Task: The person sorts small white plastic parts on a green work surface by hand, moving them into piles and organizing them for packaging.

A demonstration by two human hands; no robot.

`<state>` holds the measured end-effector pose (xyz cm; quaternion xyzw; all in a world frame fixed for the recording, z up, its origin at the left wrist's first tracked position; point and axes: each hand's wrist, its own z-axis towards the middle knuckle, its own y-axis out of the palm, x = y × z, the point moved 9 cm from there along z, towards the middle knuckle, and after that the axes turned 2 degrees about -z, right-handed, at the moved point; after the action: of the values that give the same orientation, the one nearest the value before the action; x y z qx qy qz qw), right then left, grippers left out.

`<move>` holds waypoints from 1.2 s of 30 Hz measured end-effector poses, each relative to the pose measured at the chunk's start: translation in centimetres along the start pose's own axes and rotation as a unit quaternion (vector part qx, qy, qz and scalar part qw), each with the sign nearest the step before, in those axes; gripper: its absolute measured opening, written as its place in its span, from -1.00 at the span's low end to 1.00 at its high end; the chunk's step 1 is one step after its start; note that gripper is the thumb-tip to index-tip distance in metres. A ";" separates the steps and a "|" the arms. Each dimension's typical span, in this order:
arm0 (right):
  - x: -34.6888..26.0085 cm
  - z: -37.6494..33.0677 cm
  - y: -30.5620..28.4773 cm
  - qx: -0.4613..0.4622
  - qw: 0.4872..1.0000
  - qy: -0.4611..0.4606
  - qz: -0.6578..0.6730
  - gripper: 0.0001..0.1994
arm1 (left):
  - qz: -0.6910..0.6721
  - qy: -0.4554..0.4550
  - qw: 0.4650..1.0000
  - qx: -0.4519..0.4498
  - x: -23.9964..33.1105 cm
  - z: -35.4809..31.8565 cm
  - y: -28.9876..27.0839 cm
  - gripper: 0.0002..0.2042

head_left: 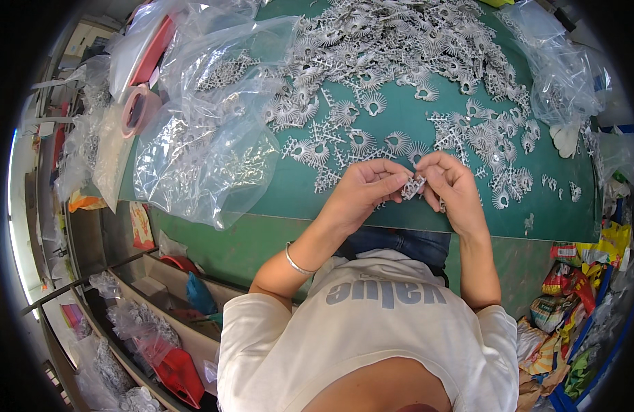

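Fingertips of the left hand [364, 184] and right hand [453, 184] pinch one small white plastic piece [413, 186] between them, above the near edge of the green table [296, 192], wrists bent inward.

We see a small pale-grey plastic piece [413, 186], branched like a sprue, pinched between the fingertips of both hands just above the near edge of the green desk [296, 192].

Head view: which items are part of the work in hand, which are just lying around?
In use: left hand, right hand, small white part pinched between them, white parts pile on green table.

Lying about: clear bags, tape roll, red bins, wrappers.
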<state>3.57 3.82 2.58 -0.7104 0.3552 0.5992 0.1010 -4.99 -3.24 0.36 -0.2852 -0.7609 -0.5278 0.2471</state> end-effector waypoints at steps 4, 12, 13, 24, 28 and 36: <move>1.5 -0.3 0.5 -0.055 0.997 0.017 0.058 -0.90 | 0.011 0.039 0.999 0.014 0.7 -0.3 0.3 -0.86; 1.6 -0.5 1.2 -0.120 0.982 0.017 0.147 -0.83 | -0.074 -0.053 0.995 -0.035 -0.5 -1.0 0.7 -0.87; 1.6 -0.4 1.2 -0.125 0.980 0.010 0.152 -0.83 | -0.071 -0.044 0.996 -0.026 -0.4 -1.1 1.0 -0.88; 1.6 -0.6 1.7 -0.176 0.959 0.010 0.221 -0.84 | -0.033 0.021 0.998 -0.039 -0.6 -1.8 1.8 -0.87; 0.8 -0.5 1.0 -0.123 0.979 -0.052 0.156 -0.84 | -0.108 -0.009 0.994 -0.030 -1.4 -1.8 1.5 -0.85; -0.7 -0.9 0.6 -0.060 0.985 -0.156 -0.037 -0.85 | -0.131 0.038 0.991 0.006 -1.2 -2.0 1.3 -0.86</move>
<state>3.88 3.14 3.60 -0.6255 0.2722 0.7188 0.1343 -3.09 -4.95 1.02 -0.1611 -0.7851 -0.5613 0.2065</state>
